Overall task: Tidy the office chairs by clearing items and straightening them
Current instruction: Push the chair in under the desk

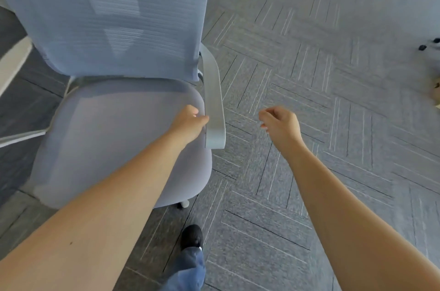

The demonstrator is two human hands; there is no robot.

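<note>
A grey office chair (107, 138) with a pale blue mesh back (114, 17) fills the left of the head view; nothing lies on its seat. My left hand (190, 121) reaches over the seat and grips the chair's right armrest (214, 105) from its inner side, thumb against the pad. My right hand (278, 124) hangs in the air to the right of the armrest, a hand's width away, with fingers loosely curled and nothing in it.
Grey patterned carpet tiles (309, 64) cover the floor to the right. A white desk leg (14, 62) stands left of the chair. Another chair's castors (428, 45) show at the right edge. My foot in a black shoe (191, 236) stands by the chair's front.
</note>
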